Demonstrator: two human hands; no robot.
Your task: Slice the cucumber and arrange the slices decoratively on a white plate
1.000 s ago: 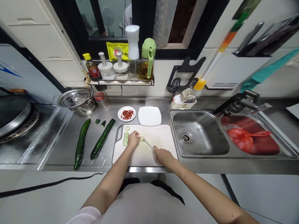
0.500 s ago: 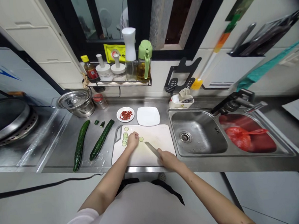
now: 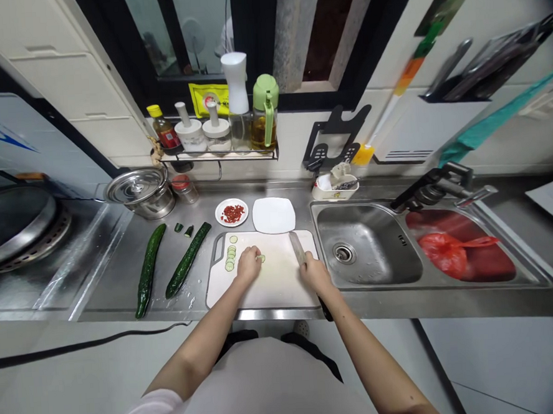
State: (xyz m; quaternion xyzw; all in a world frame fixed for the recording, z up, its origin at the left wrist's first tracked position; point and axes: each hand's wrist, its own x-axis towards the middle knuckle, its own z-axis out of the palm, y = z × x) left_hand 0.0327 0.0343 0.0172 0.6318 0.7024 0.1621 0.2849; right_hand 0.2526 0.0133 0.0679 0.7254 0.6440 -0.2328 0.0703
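Observation:
My left hand (image 3: 249, 265) is over the white cutting board (image 3: 281, 288), its fingers pinched at the edge of a cucumber slice (image 3: 262, 258). A short row of cucumber slices (image 3: 231, 258) overlaps at the board's left side, and a single round lies just above it. In my right hand (image 3: 315, 276) is a kitchen knife (image 3: 297, 246), fingers wrapped round its dark handle. Its blade points away from me above the board's right part. Left of the board lie a whole cucumber (image 3: 150, 271) and a second cucumber (image 3: 188, 260) with one end cut, near two small end pieces (image 3: 184, 229).
Behind the board stand a plate of chopped red pieces (image 3: 231, 203) and a white square plate (image 3: 273, 204). A sink (image 3: 369, 276) is at the right, with a red bag (image 3: 443, 253) in its second basin. A steel pot (image 3: 145, 202) stands back left, under a condiment shelf (image 3: 226, 157).
My right hand has moved right, turning the knife from pointing left to pointing away from me. My left hand has shifted slightly right and down, onto the loose cucumber slice.

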